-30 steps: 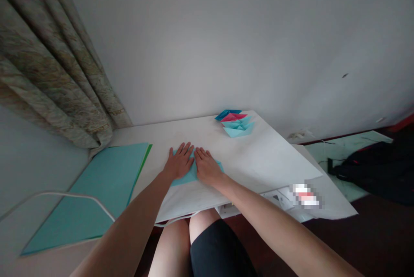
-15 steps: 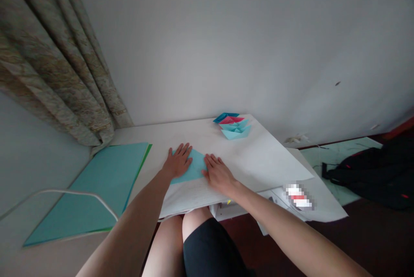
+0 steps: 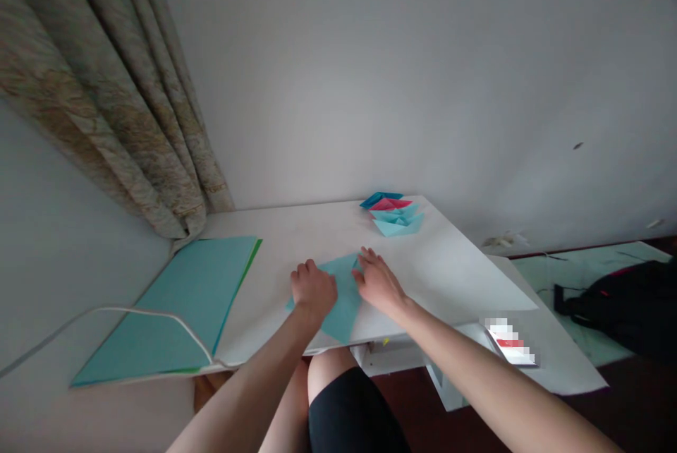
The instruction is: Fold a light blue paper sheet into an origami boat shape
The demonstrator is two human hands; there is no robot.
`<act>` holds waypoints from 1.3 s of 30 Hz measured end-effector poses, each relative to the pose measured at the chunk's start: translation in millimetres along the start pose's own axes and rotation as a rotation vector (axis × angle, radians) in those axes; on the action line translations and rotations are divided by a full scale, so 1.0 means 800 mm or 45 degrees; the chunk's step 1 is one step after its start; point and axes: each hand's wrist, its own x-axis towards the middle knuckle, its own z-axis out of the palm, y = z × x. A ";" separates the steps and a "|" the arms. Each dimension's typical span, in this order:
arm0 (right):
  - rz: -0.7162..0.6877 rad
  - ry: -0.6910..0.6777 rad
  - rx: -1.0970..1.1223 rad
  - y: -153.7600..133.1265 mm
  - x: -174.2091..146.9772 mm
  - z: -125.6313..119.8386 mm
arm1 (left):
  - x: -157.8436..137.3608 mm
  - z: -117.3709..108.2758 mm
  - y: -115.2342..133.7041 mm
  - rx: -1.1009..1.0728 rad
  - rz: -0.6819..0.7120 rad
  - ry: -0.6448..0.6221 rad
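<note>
A folded sheet of light blue paper (image 3: pixel 343 298) lies on the white table in front of me, one corner pointing toward the near edge. My left hand (image 3: pixel 314 287) is on its left part, fingers curled in and closed on the paper; the fingertips are partly hidden. At the upper right edge of the sheet, my right hand (image 3: pixel 381 286) rests with fingers stretched out and the thumb apart, touching the paper. Farther back, light blue paper boats (image 3: pixel 399 221) stand beside a pink paper boat (image 3: pixel 391 204) and a dark blue one (image 3: pixel 381 199).
Large light blue sheets (image 3: pixel 180 298) with a green edge beneath lie on the left, crossed by a white cable (image 3: pixel 142 310). An open drawer (image 3: pixel 391 355) is under the white table (image 3: pixel 296 227). A curtain (image 3: pixel 116 100) hangs at left; a black backpack (image 3: pixel 624 305) is at right.
The folded paper has been turned, so a corner now points toward me. My left hand has gone from spread flat to curled. The whole view has shifted slightly.
</note>
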 end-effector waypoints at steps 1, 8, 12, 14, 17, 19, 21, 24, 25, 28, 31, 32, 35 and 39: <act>-0.021 -0.043 0.061 -0.006 0.000 0.008 | -0.004 -0.005 0.001 0.000 0.014 0.026; -0.156 -0.056 0.175 -0.006 0.011 0.037 | -0.006 0.013 -0.041 -0.220 0.371 0.058; -0.078 -0.106 0.213 0.012 0.043 0.034 | -0.017 0.034 -0.053 -0.360 0.493 -0.035; 0.029 -0.098 0.197 0.015 0.060 0.032 | -0.025 0.037 -0.052 -0.422 0.482 0.014; 0.150 -0.122 0.165 0.009 0.080 0.025 | -0.031 0.038 -0.048 -0.576 0.521 0.101; 0.167 -0.148 0.143 -0.001 0.086 0.021 | -0.028 0.038 -0.049 -0.643 0.507 0.111; 0.154 -0.147 0.117 -0.010 0.086 0.019 | -0.020 0.038 -0.052 -0.604 0.463 0.102; 0.145 -0.128 0.125 -0.016 0.080 0.023 | -0.007 0.038 -0.054 -0.425 0.411 0.071; 0.149 -0.123 0.135 -0.016 0.077 0.026 | -0.003 0.038 -0.053 -0.371 0.394 0.050; 0.164 -0.097 0.152 -0.013 0.073 0.031 | 0.011 0.038 -0.049 -0.273 0.345 0.001; 0.167 -0.100 0.172 -0.011 0.074 0.032 | 0.027 0.038 -0.047 -0.232 0.329 -0.027; 0.165 -0.106 0.178 -0.010 0.075 0.031 | 0.034 0.039 -0.046 -0.225 0.326 -0.032; 0.164 -0.129 0.188 -0.010 0.078 0.028 | 0.054 0.040 -0.047 -0.219 0.303 -0.038; 0.164 -0.126 0.193 -0.008 0.079 0.030 | 0.079 0.041 -0.046 -0.230 0.211 -0.056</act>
